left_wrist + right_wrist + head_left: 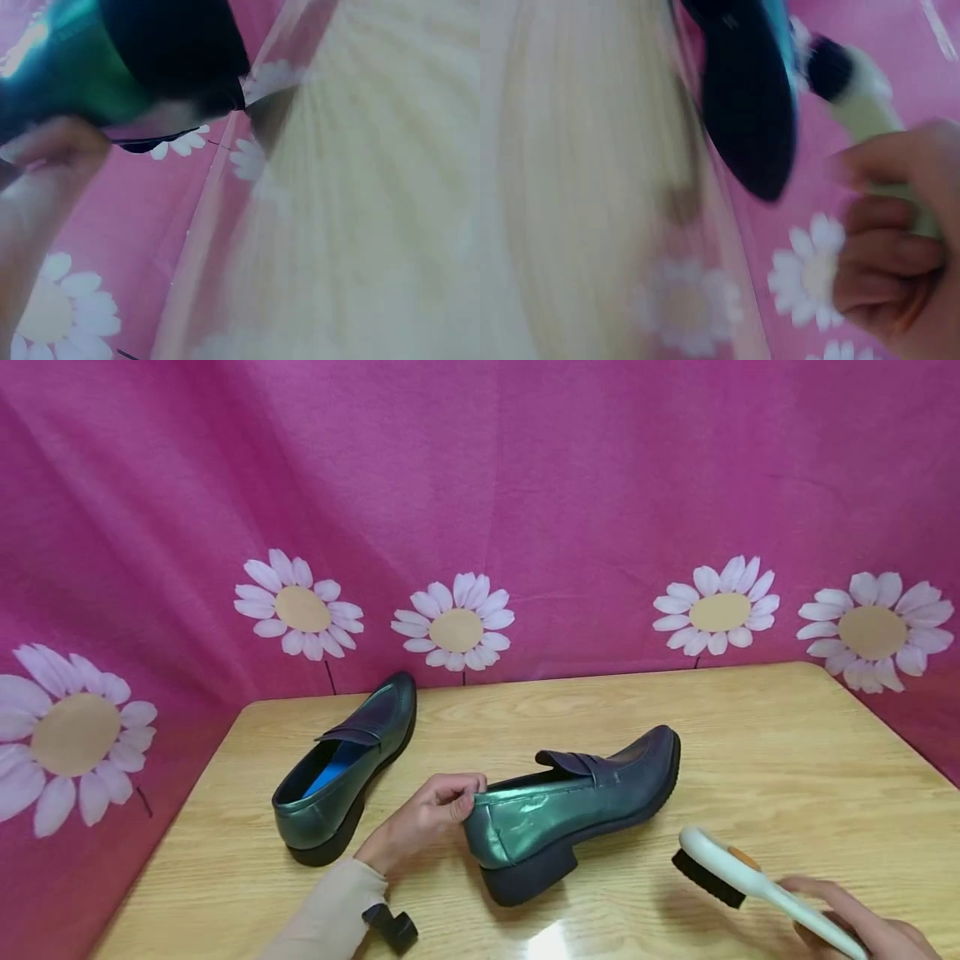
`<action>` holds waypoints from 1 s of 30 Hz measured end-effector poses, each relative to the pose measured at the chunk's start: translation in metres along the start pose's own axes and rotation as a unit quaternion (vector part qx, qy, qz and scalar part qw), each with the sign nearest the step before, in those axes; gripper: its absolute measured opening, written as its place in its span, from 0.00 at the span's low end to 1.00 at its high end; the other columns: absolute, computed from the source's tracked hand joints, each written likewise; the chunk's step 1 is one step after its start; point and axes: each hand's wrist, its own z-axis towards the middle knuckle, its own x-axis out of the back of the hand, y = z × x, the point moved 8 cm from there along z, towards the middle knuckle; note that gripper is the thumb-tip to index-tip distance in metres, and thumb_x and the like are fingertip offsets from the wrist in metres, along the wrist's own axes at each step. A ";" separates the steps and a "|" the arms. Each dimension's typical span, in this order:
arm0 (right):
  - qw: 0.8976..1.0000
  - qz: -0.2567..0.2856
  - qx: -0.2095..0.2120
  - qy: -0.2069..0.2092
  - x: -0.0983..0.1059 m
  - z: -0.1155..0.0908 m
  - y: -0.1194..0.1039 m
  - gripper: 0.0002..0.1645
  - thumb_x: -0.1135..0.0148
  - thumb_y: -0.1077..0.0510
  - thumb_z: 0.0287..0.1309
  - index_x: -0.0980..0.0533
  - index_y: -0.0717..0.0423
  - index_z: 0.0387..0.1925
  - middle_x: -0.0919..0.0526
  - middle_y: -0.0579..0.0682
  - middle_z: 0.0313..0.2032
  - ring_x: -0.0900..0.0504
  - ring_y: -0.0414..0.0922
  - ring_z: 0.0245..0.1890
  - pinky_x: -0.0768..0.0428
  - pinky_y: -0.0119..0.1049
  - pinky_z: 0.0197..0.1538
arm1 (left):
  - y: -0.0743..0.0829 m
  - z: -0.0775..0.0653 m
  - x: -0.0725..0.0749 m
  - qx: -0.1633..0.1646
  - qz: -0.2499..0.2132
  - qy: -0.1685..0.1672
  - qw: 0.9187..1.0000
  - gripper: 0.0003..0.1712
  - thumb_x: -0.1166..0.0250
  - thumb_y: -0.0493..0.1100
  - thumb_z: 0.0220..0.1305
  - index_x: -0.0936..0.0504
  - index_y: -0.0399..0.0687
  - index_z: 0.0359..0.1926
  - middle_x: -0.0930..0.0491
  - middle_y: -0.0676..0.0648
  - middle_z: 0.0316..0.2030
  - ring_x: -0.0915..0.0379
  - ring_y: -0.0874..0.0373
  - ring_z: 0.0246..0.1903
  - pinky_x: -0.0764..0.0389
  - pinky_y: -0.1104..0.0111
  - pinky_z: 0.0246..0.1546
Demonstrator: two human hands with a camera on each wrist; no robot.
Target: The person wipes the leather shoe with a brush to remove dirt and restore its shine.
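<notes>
My left hand (427, 818) pinches the heel collar of a dark green loafer (532, 822), thumb outside. The loafer is tilted, its toe to the right and raised off the table; its dark sole (746, 112) faces the right wrist camera. In the left wrist view the shoe's green heel part (75, 67) appears above the fingers. To the right, my right hand (862, 918) grips the pale handle of a shoe brush (765, 889) with dark bristles pointing down and left. The brush is apart from the shoe.
A matching loafer (345, 772) with a blue insole stands on the wooden table (787, 727) at the left. Behind the table hangs a pink cloth (570, 527) printed with white daisies. A black strap piece (392, 928) is at my left sleeve.
</notes>
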 end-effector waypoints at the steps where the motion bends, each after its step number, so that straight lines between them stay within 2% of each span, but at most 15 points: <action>1: 0.999 0.019 -0.001 0.029 0.005 0.001 -0.010 0.38 0.31 0.58 0.54 0.35 0.40 0.65 0.32 0.31 0.16 0.39 0.29 0.13 0.41 0.28 0.17 | 0.000 0.001 0.000 -0.001 -0.017 -0.003 1.000 0.21 0.54 0.45 0.75 0.39 0.42 0.23 0.44 0.45 0.26 0.43 0.57 0.30 0.41 0.66 0.33; 2: 0.998 0.035 0.004 0.056 0.009 0.002 -0.020 0.39 0.33 0.59 0.57 0.38 0.38 0.68 0.33 0.32 0.15 0.40 0.29 0.12 0.42 0.29 0.16 | 0.000 0.002 0.000 -0.001 -0.031 -0.007 0.999 0.21 0.54 0.46 0.75 0.39 0.42 0.23 0.43 0.45 0.27 0.43 0.57 0.30 0.40 0.67 0.32; 3: 0.997 0.040 -0.009 0.059 0.012 0.006 -0.029 0.39 0.37 0.58 0.62 0.42 0.38 0.71 0.26 0.36 0.19 0.36 0.29 0.14 0.37 0.30 0.17 | 0.000 0.004 -0.001 -0.001 -0.039 -0.011 0.999 0.22 0.53 0.48 0.75 0.39 0.42 0.23 0.43 0.46 0.27 0.43 0.58 0.30 0.39 0.67 0.31; 5: 0.996 0.044 -0.012 0.071 0.017 0.013 -0.048 0.33 0.47 0.55 0.70 0.43 0.35 0.72 0.24 0.42 0.22 0.35 0.29 0.17 0.37 0.29 0.19 | 0.002 0.009 -0.005 -0.003 -0.042 -0.022 0.999 0.23 0.52 0.51 0.74 0.38 0.43 0.23 0.43 0.47 0.27 0.42 0.58 0.30 0.38 0.68 0.31; 7: 0.997 0.041 0.017 0.067 0.020 0.021 -0.070 0.30 0.51 0.55 0.72 0.40 0.34 0.71 0.16 0.45 0.38 0.29 0.26 0.27 0.33 0.26 0.25 | 0.003 0.014 -0.010 -0.004 -0.040 -0.033 0.999 0.23 0.51 0.53 0.72 0.37 0.43 0.24 0.43 0.47 0.26 0.43 0.58 0.29 0.39 0.69 0.31; 9: 0.995 0.035 0.050 0.076 0.020 0.027 -0.096 0.28 0.50 0.55 0.71 0.37 0.32 0.69 0.20 0.47 0.54 0.27 0.25 0.39 0.30 0.22 0.35 | 0.004 0.019 -0.015 -0.010 -0.031 -0.042 0.999 0.23 0.51 0.55 0.71 0.36 0.44 0.25 0.43 0.47 0.25 0.43 0.58 0.28 0.40 0.69 0.32; 11: 0.987 0.035 0.112 0.112 0.019 0.028 -0.123 0.30 0.44 0.61 0.67 0.33 0.36 0.67 0.19 0.41 0.52 0.26 0.24 0.40 0.33 0.15 0.37 | 0.002 0.023 -0.018 -0.014 -0.024 -0.047 0.999 0.23 0.50 0.56 0.71 0.35 0.43 0.26 0.42 0.46 0.25 0.43 0.57 0.28 0.39 0.68 0.33; 13: 0.975 0.031 0.165 0.147 0.014 0.024 -0.147 0.32 0.38 0.64 0.60 0.29 0.39 0.65 0.18 0.33 0.39 0.26 0.22 0.34 0.35 0.12 0.35 | -0.002 0.025 -0.018 -0.012 -0.004 -0.046 0.999 0.23 0.50 0.55 0.71 0.34 0.42 0.26 0.40 0.46 0.26 0.41 0.58 0.30 0.38 0.68 0.34; 15: 0.962 0.013 0.211 0.174 0.006 0.020 -0.166 0.32 0.34 0.62 0.56 0.27 0.41 0.63 0.29 0.30 0.27 0.33 0.24 0.24 0.39 0.13 0.27 | -0.007 0.025 -0.018 -0.006 0.015 -0.046 0.999 0.22 0.51 0.54 0.72 0.33 0.42 0.26 0.39 0.46 0.26 0.40 0.59 0.30 0.37 0.68 0.35; 16: 0.957 0.001 0.225 0.182 0.003 0.018 -0.173 0.29 0.34 0.58 0.58 0.26 0.41 0.62 0.35 0.30 0.24 0.39 0.25 0.21 0.42 0.15 0.24 | -0.010 0.024 -0.018 0.000 0.025 -0.045 0.999 0.22 0.51 0.54 0.72 0.33 0.42 0.26 0.39 0.47 0.26 0.40 0.60 0.30 0.37 0.69 0.35; 18: 0.950 -0.034 0.240 0.198 -0.003 0.018 -0.183 0.24 0.39 0.47 0.63 0.25 0.38 0.61 0.42 0.32 0.23 0.47 0.26 0.18 0.48 0.17 0.21 | -0.014 0.023 -0.017 0.015 0.037 -0.042 0.998 0.22 0.51 0.53 0.73 0.32 0.42 0.27 0.38 0.48 0.27 0.39 0.61 0.31 0.38 0.70 0.36; 19: 0.945 -0.051 0.248 0.205 -0.006 0.018 -0.187 0.23 0.44 0.42 0.65 0.25 0.37 0.61 0.44 0.33 0.23 0.49 0.26 0.17 0.49 0.18 0.21 | -0.016 0.023 -0.017 0.026 0.029 -0.041 0.998 0.22 0.52 0.53 0.73 0.32 0.41 0.27 0.37 0.48 0.27 0.39 0.61 0.31 0.37 0.70 0.37; 21: 0.945 -0.088 0.242 0.204 -0.012 0.020 -0.191 0.26 0.57 0.33 0.68 0.27 0.31 0.62 0.46 0.33 0.23 0.53 0.27 0.16 0.51 0.21 0.20 | -0.022 0.021 -0.016 0.052 0.000 -0.031 0.998 0.22 0.52 0.52 0.74 0.32 0.38 0.28 0.36 0.49 0.28 0.37 0.60 0.33 0.36 0.70 0.38; 25: 0.941 -0.107 0.247 0.206 -0.020 0.018 -0.196 0.30 0.67 0.31 0.70 0.27 0.31 0.62 0.47 0.33 0.21 0.57 0.27 0.15 0.54 0.21 0.19 | -0.033 0.018 -0.015 0.089 -0.069 -0.014 0.994 0.23 0.54 0.49 0.74 0.33 0.32 0.29 0.35 0.51 0.29 0.36 0.60 0.35 0.34 0.69 0.40; 30: 0.934 -0.088 0.282 0.199 -0.029 0.014 -0.206 0.29 0.65 0.33 0.70 0.25 0.33 0.61 0.46 0.32 0.22 0.56 0.26 0.16 0.55 0.17 0.19 | -0.034 0.018 -0.011 0.101 -0.076 0.008 0.992 0.24 0.51 0.50 0.72 0.35 0.34 0.27 0.38 0.52 0.27 0.38 0.60 0.33 0.35 0.70 0.37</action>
